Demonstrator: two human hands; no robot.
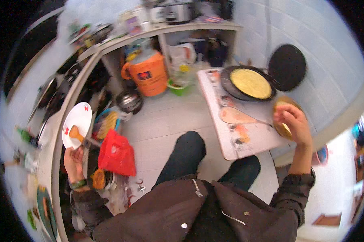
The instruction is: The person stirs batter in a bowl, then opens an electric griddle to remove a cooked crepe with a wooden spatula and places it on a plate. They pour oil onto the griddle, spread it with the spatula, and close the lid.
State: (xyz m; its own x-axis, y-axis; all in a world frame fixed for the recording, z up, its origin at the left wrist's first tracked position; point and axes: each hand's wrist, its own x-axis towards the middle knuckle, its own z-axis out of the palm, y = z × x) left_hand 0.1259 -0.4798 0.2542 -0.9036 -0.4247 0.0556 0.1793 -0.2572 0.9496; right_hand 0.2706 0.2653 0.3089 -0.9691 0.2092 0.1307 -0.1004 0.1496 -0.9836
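Observation:
At the left, my left hand (74, 161) grips the lower edge of a white plate (84, 116) with red cherry prints, tilted up. A small wooden spatula (75, 133) lies on the plate, its handle towards my fingers. On the right, my right hand (294, 122) is over a yellowish bowl (280, 128), fingers curled; whether it holds anything cannot be made out. Beyond it, a round yellow pancake (251, 83) lies on a black electric griddle (227, 84), whose round lid (287, 67) stands raised. A flat paddle-like utensil (237, 116) rests between griddle and bowl.
The low table (212, 133) stands before my right knee, against the tiled wall. An orange jug (150, 74), a metal pot (129, 101) and a green container (179, 87) stand on the floor. A red bag (116, 154) hangs beside the counter (56, 148) at left.

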